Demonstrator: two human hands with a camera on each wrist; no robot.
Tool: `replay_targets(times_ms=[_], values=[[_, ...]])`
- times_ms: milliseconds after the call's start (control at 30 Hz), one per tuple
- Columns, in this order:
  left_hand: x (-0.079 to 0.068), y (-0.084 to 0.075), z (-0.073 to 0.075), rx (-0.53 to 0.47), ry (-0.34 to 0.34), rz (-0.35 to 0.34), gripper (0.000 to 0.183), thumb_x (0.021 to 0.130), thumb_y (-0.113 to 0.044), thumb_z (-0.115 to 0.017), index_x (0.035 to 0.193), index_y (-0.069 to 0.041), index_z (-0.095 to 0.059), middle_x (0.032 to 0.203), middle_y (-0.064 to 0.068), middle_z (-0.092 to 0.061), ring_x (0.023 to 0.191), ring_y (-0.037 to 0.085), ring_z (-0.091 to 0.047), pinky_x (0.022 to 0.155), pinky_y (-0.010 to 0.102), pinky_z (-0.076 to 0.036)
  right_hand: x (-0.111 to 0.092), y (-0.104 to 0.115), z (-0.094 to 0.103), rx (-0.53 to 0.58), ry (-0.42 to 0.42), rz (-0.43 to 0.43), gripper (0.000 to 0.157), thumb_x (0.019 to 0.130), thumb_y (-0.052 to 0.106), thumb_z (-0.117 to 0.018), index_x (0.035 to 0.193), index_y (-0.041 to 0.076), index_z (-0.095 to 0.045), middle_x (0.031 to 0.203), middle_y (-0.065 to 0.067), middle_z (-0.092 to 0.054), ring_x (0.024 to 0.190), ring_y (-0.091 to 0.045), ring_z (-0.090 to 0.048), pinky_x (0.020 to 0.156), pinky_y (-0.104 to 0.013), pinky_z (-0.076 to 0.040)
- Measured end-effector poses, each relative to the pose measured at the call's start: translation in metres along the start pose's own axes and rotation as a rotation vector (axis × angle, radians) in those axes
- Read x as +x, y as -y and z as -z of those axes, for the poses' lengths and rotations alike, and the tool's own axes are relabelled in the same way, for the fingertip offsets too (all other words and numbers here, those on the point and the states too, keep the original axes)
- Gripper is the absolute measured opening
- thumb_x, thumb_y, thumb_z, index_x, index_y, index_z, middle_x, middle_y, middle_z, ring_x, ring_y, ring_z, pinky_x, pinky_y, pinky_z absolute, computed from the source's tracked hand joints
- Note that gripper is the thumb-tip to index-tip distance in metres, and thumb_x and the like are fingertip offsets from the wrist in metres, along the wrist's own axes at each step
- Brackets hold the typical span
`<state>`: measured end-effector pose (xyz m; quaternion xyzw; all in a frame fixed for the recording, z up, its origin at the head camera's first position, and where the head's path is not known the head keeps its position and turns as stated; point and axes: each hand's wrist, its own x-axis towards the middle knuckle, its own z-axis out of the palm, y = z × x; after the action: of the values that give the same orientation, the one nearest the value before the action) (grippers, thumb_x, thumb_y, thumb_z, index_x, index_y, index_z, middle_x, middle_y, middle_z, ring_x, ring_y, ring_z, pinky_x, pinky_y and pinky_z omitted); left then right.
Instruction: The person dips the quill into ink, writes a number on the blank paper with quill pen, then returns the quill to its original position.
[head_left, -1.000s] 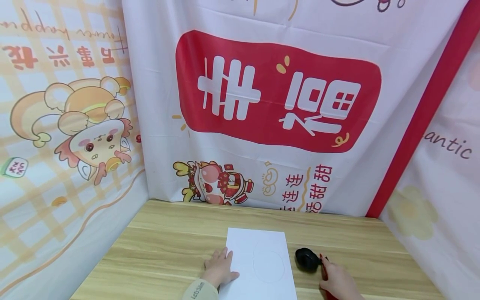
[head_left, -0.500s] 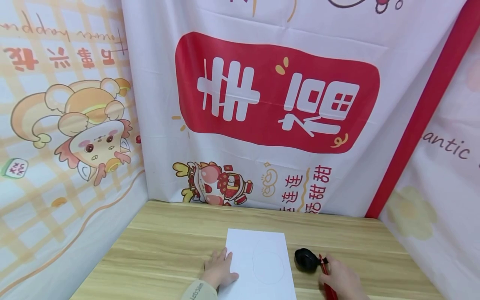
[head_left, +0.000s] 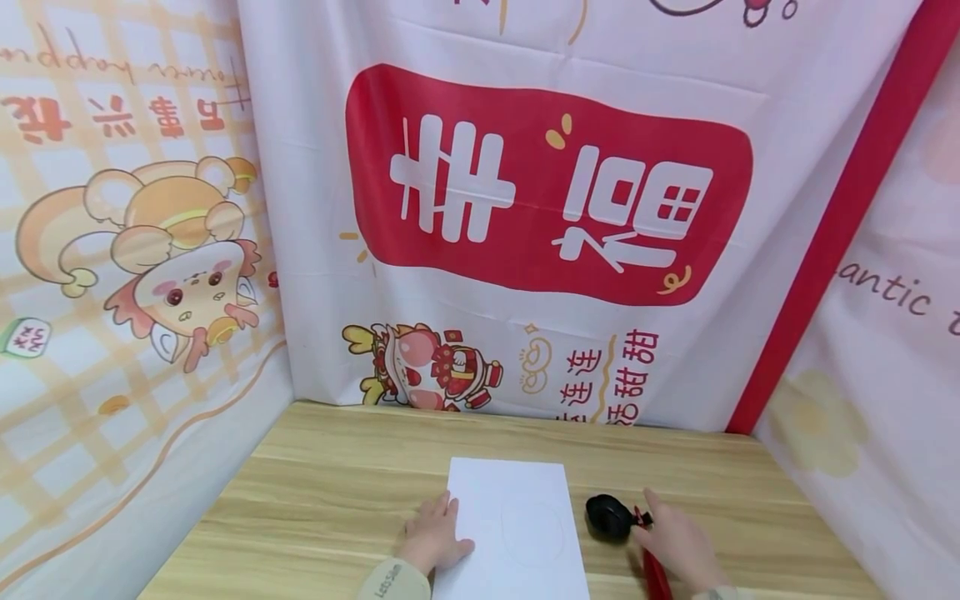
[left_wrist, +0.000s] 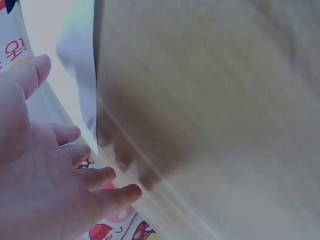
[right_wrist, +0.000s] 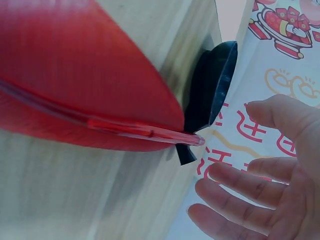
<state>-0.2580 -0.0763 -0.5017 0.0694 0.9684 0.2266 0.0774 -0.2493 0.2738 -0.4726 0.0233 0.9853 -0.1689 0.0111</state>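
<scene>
A sheet of white paper [head_left: 480, 500] lies on the table, with a faint rounded outline drawn on it. My left hand [head_left: 435, 533] rests at the paper's left edge, fingers spread. To the right of the sheet, my right hand [head_left: 677, 540] is beside a long red item [head_left: 656, 577] and a rounded black object [head_left: 608, 517]. In the right wrist view, a thin red pen-like stick [right_wrist: 145, 132] lies along the broad red surface, its tip by the flared black object [right_wrist: 212, 82]. The right fingers are extended and apart from these things, holding nothing.
The wood-grain table [head_left: 360, 467] ends at a hanging white cloth [head_left: 322, 333] with red lettering and cartoon prints. Patterned cloths also hang at the left [head_left: 60, 350] and right [head_left: 885, 400] sides.
My right hand has drawn slightly back from the red item, and its fingers have straightened. The left hand stays at the paper's edge. The head view has shifted a little.
</scene>
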Motion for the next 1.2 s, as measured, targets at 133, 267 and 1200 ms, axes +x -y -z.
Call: replay_targets(times_ms=[133,267,1200], values=[[0.0,0.004,0.006,0.007,-0.027,0.001,0.072,0.081,-0.036,-0.068,0.134,0.004,-0.041,0.143,0.023,-0.03,0.128,0.045,-0.025,0.098,0.067,-0.02,0.005,0.004,0.001,-0.011,-0.026,0.025,0.067,0.08,0.029,-0.07,0.13,-0.007,-0.043,0.099,-0.021,-0.063,0.075,-0.029,-0.06,0.062,-0.048,-0.049],[-0.002,0.008,0.021,0.033,-0.038,0.001,0.073,0.082,-0.036,-0.067,0.136,0.004,-0.039,0.142,0.022,-0.032,0.129,0.045,-0.025,0.1,0.064,-0.02,0.009,0.01,0.003,-0.015,-0.034,0.031,0.068,0.08,0.03,-0.071,0.129,-0.007,-0.044,0.112,-0.027,-0.057,0.096,-0.041,-0.058,0.074,-0.056,-0.047],[0.016,-0.009,0.079,0.157,-0.193,-0.023,0.079,0.089,-0.052,-0.05,0.144,-0.002,-0.024,0.151,0.018,-0.013,0.135,0.042,-0.005,0.103,0.064,0.001,0.031,0.05,0.013,-0.121,-0.243,0.177,0.08,0.083,0.06,-0.053,0.136,0.001,-0.04,0.13,-0.025,-0.045,0.12,-0.046,-0.036,0.093,-0.073,-0.016]])
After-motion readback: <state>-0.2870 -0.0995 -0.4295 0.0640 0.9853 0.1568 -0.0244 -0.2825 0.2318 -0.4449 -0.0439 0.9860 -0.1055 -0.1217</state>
